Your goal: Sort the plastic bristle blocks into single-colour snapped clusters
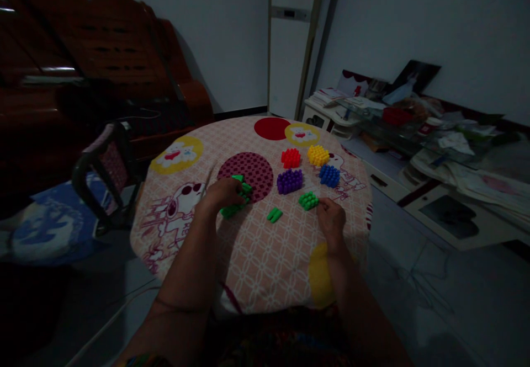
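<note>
My left hand point(223, 193) is over a loose pile of green plastic toy pieces point(232, 210), its fingers curled down among them. The hand partly hides the pile, and what its fingertips grip is not clear. My right hand point(332, 217) has thumb and fingers pinched together at the right edge of a neat green block of knobbly pieces point(308, 201). Between the hands lie a couple of separate green pieces point(274, 214). Beyond them stand similar tight groups: purple point(290, 181), red point(291, 158), yellow point(318, 155) and blue point(329, 176).
A patterned cloth covers the round table point(265, 267). A small chair point(103, 174) stands close on the left, with a wooden sofa point(111, 52) behind it. Along the right wall, a low cabinet point(385, 179) carries papers, bags and other clutter.
</note>
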Tool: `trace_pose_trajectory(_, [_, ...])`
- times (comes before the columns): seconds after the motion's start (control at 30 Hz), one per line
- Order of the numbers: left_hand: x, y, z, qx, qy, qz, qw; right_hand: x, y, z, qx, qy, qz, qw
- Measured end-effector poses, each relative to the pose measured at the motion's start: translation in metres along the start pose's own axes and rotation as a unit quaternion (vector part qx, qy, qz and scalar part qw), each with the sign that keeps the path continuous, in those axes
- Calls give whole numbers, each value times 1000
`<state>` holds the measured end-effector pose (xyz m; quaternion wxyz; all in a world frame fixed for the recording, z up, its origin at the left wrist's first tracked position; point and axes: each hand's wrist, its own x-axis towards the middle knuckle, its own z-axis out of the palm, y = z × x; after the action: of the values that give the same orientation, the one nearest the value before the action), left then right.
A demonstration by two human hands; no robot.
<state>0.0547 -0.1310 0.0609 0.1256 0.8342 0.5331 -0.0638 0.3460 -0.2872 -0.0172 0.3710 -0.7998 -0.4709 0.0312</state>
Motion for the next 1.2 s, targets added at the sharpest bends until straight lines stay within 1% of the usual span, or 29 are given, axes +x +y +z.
trace_pose_trajectory(0.07, [-1, -2, -4, -27, 5, 11, 1000, 0, -1, -1, 3, -1, -2, 1000])
trace_pose_trajectory(0.1, [-3, -3, -6, -48, 17, 19, 999, 0, -1, -1, 4, -1, -2, 1000])
trace_pose_trajectory(0.17, [-5, -3, -10, -101, 51, 46, 993, 0, -2, -1, 7, -3, -3, 1000])
trace_pose_trajectory(0.23, [-7, 5, -11, -167, 83, 89, 978, -1, -2, -1, 6, -4, -1, 1000])
trace_pose_trajectory(0.3, [-6, 22, -7, -238, 103, 137, 956, -1, -3, -1, 1, -4, 3, 1000])
trace_pose_trajectory(0.37, [-4, 45, 1, -298, 112, 185, 930, -1, -3, -1, -3, -3, 3, 1000])
trace_pose_trajectory(0.43, [1, 70, 14, -320, 113, 230, 912, -1, -3, -1, -2, -6, 1, 1000])
trace_pose_trajectory(0.53, [7, 100, 31, -296, 111, 275, 908, 0, -2, -1, -4, -6, 2, 1000])
trace_pose_trajectory(0.6, [9, 113, 39, -267, 112, 284, 914, 0, -1, -1, -5, -2, -2, 1000])
trace_pose_trajectory(0.67, [10, 121, 44, -244, 117, 281, 921, 0, 0, 0, -5, -1, -5, 1000])
trace_pose_trajectory(0.73, [11, 125, 46, -233, 118, 278, 924, 0, 0, 0, -4, -2, -7, 1000])
trace_pose_trajectory(0.93, [12, 129, 53, -224, 125, 283, 924, 1, 2, 2, 1, -1, -13, 1000])
trace_pose_trajectory(1.07, [12, 127, 58, -218, 142, 287, 922, 1, 3, 2, 0, -6, -4, 1000])
trace_pose_trajectory(1.13, [12, 119, 53, -221, 153, 286, 920, 1, 3, 2, 3, -5, 0, 1000])
trace_pose_trajectory(1.2, [10, 107, 42, -233, 174, 267, 919, 1, 3, 1, 7, -5, 5, 1000])
